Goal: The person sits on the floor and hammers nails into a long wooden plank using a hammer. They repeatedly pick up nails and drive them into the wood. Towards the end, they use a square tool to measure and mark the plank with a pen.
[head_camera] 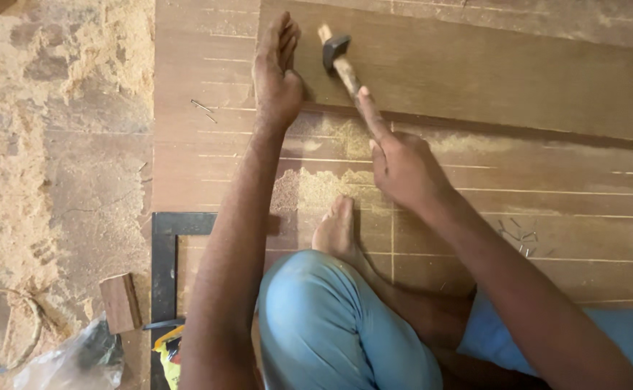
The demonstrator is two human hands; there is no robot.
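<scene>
My right hand (401,167) grips a wooden-handled hammer (339,59), index finger stretched along the handle, its dark metal head over the upper wooden board (490,72). My left hand (276,72) lies flat, fingers together, pressing on that board's left end just beside the hammer head. The upper board lies on a larger brown plywood sheet (201,166) marked with pale lines. I sit on the sheet in blue trousers, my bare foot (336,230) resting on it.
A black metal square (163,260) lies at the sheet's lower left. Small nails (202,108) lie left of my left hand, more nails (518,238) at right. A wood block (120,302), plastic bag (78,361) and sawdust-covered floor (56,144) are left.
</scene>
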